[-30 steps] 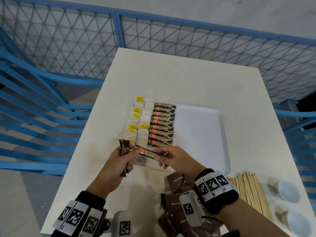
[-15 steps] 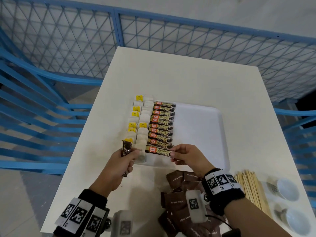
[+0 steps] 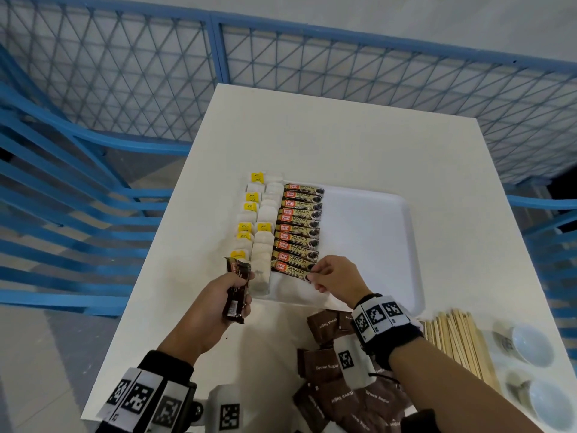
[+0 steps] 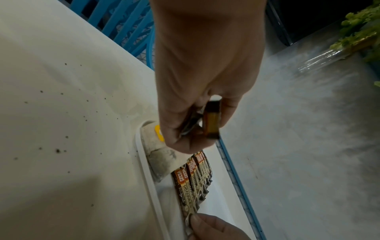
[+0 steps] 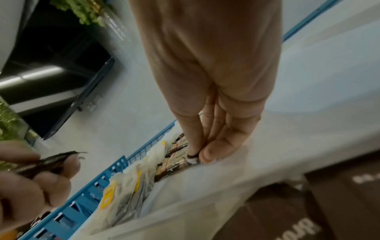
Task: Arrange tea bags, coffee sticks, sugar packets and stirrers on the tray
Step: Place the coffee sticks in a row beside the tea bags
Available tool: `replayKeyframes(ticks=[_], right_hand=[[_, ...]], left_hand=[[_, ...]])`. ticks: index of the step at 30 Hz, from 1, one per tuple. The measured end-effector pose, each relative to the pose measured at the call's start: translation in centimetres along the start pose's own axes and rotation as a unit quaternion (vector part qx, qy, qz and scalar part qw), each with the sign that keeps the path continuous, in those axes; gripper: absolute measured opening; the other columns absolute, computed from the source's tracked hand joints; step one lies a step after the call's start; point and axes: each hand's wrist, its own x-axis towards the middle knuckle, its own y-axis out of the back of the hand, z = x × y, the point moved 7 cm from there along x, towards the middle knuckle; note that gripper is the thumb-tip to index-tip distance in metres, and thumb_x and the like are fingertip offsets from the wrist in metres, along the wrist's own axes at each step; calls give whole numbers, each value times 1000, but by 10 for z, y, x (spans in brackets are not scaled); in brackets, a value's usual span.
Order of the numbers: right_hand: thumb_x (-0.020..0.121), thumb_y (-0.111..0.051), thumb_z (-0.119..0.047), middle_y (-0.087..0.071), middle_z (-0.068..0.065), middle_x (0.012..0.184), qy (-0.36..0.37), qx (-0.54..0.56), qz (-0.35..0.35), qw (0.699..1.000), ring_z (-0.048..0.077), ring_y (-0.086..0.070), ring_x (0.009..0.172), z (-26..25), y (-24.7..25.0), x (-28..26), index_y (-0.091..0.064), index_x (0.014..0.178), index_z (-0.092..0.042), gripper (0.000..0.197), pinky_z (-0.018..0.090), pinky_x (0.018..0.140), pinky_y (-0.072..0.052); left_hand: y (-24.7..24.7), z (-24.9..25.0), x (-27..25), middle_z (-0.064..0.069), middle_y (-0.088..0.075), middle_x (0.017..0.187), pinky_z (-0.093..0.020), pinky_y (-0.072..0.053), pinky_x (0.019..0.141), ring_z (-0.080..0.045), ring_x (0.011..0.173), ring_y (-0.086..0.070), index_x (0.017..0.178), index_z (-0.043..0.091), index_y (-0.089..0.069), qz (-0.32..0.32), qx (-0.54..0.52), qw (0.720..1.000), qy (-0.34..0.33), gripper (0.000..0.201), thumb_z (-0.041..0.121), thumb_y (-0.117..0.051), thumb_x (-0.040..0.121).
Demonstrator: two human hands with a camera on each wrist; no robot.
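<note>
On the white tray (image 3: 374, 232), tea bags (image 3: 260, 226) fill the 9 o'clock edge and a column of coffee sticks (image 3: 299, 228) lies just beside them. The right hand (image 3: 335, 281) pinches the 3 o'clock end of the nearest coffee stick (image 3: 293, 270), thumb and fingers (image 5: 207, 153) closed on its tip as it lies at the 6 o'clock end of the column. The left hand (image 3: 218, 303) grips a small bunch of spare sticks (image 3: 237, 293), fingers curled round them, at the tray's 7 o'clock corner.

Sugar packets (image 3: 324, 367) and wooden stirrers (image 3: 459, 342) lie off the tray on the surface toward 5 o'clock, so much remains.

Risks, as I judge them: a careless release could leave this stick skewed or riding over its neighbour, and a nudge could slide the whole column crooked. The left hand's bunch hangs close over the tea bags and could knock them.
</note>
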Motion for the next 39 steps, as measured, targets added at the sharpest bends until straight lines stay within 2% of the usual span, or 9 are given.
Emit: replayKeyframes(ticks=[6, 11, 15, 18, 20, 24, 30, 35, 39], right_hand=[[80, -71, -10, -62, -1, 66, 1, -4, 27, 1000, 10, -52, 51, -3, 7, 0, -55, 89, -5, 19, 13, 46, -43], [83, -68, -20, -58, -2, 71, 78, -78, 66, 992, 4, -50, 62, -28, 10, -16, -53, 91, -14, 19, 9, 53, -36], [85, -64, -36, -56, -8, 77, 157, -59, -48, 985, 3, -50, 65, -58, -16, -47, -55, 94, -21, 19, 12, 60, -40], [75, -74, -40, -54, -7, 95, 192, -71, -144, 968, 8, -56, 79, -67, -38, -67, -49, 111, -26, 46, 12, 64, -44], [72, -77, -38, -50, -7, 103, 219, -118, -153, 956, 5, -51, 87, -67, -45, -70, -44, 116, -27, 56, 12, 69, -42], [84, -65, -20, -59, -3, 97, 254, -111, -117, 954, 3, -53, 80, -71, -39, -67, -53, 115, -17, 33, 13, 69, -42], [96, -46, -12, -65, -3, 88, 162, -17, -160, 974, 0, -61, 69, -63, -22, -61, -57, 121, -9, 27, 16, 65, -50], [95, -51, -13, -66, -3, 82, 140, 19, -179, 974, 6, -60, 66, -53, -17, -59, -60, 112, -12, 20, 17, 60, -48], [87, -61, -3, -66, 4, 78, 95, 156, -145, 972, 12, -64, 66, -42, -7, -53, -61, 104, -4, 17, 19, 63, -51]], left_hand=[[-6, 1, -2, -18, -65, 85, -25, -55, 55, -26, 74, -63, 107, 4, -62, -17, 46, 999, -15, 22, 2, -43, 95], [-9, -1, 0, -11, -70, 93, -32, -55, 68, -22, 86, -69, 112, 6, -61, -20, 78, 996, -40, 22, 2, -51, 92], [-12, 0, 2, -14, -68, 102, -30, -59, 72, -25, 86, -67, 113, 2, -60, -16, 31, 998, -60, 25, -3, -54, 89], [-13, 1, 3, -18, -68, 108, -35, -57, 77, -29, 88, -67, 115, 3, -59, -13, 29, 997, -66, 28, 0, -57, 87], [-16, 2, 3, -15, -71, 101, -32, -58, 74, -27, 85, -70, 111, 3, -60, -20, 23, 997, -70, 25, 0, -58, 87], [-16, 3, 4, -10, -72, 93, -23, -57, 64, -19, 77, -71, 104, 5, -61, -18, 29, 997, -76, 19, 0, -59, 86], [2, 7, 5, -8, -53, 72, -26, -28, 53, -12, 52, -37, 91, 12, -66, 36, 93, 991, -86, 10, 13, -67, 82], [-1, 11, 8, -11, -46, 74, -25, -23, 50, -6, 44, -31, 86, 14, -69, 36, 104, 989, -101, 5, 16, -65, 85], [3, 7, 13, -12, -45, 76, -24, -21, 49, -6, 44, -30, 85, 12, -67, 53, 103, 988, -103, 6, 13, -62, 87]])
